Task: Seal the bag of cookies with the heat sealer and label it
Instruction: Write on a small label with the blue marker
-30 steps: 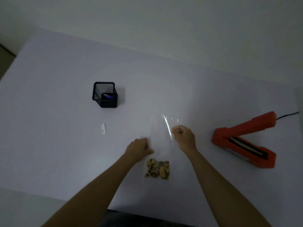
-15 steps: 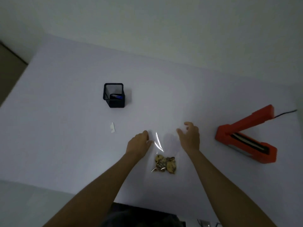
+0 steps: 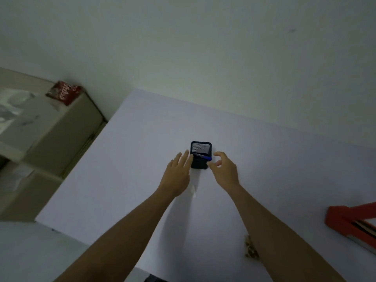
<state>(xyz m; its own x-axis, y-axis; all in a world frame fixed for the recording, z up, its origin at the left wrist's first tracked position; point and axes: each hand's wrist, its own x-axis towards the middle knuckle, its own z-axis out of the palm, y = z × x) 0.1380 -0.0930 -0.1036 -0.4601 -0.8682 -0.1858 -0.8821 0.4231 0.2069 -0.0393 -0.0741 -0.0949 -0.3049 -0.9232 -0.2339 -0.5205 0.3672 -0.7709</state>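
Left hand [image 3: 176,176]: fingers lying straight, touching the holder's [image 3: 200,155] 9 o'clock side.
Right hand [image 3: 224,169]: fingers spreading loosely at its 3 o'clock side, holding nothing.
Cookies [image 3: 250,250]: lying at 5 o'clock, under the right forearm.
Sealer [image 3: 350,220]: sitting open at 4 o'clock.

A single head-worn wide-angle view is given, aimed forward and down across the white table [image 3: 142,159] toward the wall behind it. The mesh pen holder [image 3: 200,154], between the fingertips of both outstretched hands, is centred. No second view is provided.
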